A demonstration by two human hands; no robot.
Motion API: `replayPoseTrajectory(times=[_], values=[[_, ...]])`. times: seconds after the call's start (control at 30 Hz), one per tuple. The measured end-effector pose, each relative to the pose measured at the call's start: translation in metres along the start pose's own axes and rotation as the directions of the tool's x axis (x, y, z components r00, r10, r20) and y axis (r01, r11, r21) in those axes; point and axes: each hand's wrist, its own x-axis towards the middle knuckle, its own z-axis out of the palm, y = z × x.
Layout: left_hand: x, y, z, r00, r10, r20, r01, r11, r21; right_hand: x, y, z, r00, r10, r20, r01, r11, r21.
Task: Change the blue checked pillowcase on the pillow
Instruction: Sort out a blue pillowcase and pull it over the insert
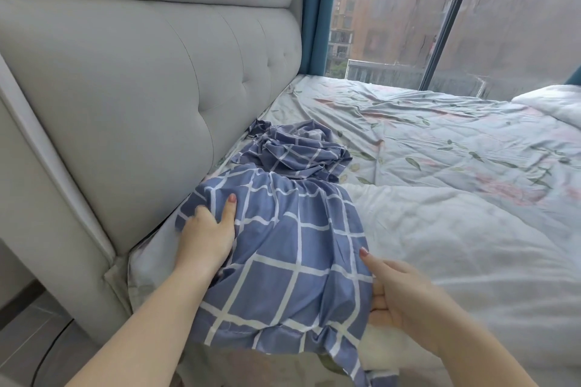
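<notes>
Gripping pillowcase (292, 261): left hand (204, 237) beside headboard (141, 104), right hand (401, 298) opposite edge.

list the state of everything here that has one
blue checked pillowcase, bunched up, held at both sides
left hand, grips the pillowcase's left edge
right hand, pinches the pillowcase's right edge
second checked cloth, crumpled in a heap by the headboard
floral sheet, wrinkled
curtain, drawn aside
</notes>
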Motion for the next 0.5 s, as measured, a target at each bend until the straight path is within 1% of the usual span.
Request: replayPoseTrajectory(times=[0.07,0.13,0.2,0.27,0.33,0.37,0.43,0.5], values=[[-0.007,0.0,0.004,0.986,-0.085,0.144,0.072,0.993,0.093,-0.002,0.003,0.006,0.999,0.002,-0.036,-0.003,0.999,-0.038],[-0.011,-0.006,0.005,0.962,-0.14,0.235,0.097,0.977,0.187,-0.006,0.007,0.013,0.999,0.018,-0.041,-0.021,0.996,-0.081],[-0.014,-0.015,0.0,0.938,-0.158,0.308,0.098,0.975,0.2,-0.008,0.012,0.018,0.999,0.039,-0.037,-0.043,0.995,-0.095],[-0.014,-0.022,-0.003,0.924,-0.158,0.349,0.107,0.981,0.16,-0.005,0.016,0.019,0.997,0.072,-0.015,-0.073,0.993,-0.091],[-0.021,-0.017,-0.004,0.938,-0.126,0.323,0.092,0.989,0.119,-0.004,0.017,0.021,0.994,0.112,0.005,-0.111,0.989,-0.094],[-0.027,-0.011,-0.004,0.955,-0.1,0.281,0.072,0.992,0.108,-0.001,0.019,0.021,0.989,0.146,0.005,-0.145,0.984,-0.103],[-0.038,0.002,-0.003,0.986,0.006,0.166,-0.021,0.996,0.091,0.002,0.019,0.022,0.978,0.209,0.006,-0.207,0.97,-0.131],[-0.05,0.012,-0.003,0.984,0.13,0.118,-0.139,0.988,0.07,0.001,0.017,0.024,0.968,0.251,0.021,-0.246,0.958,-0.147]])
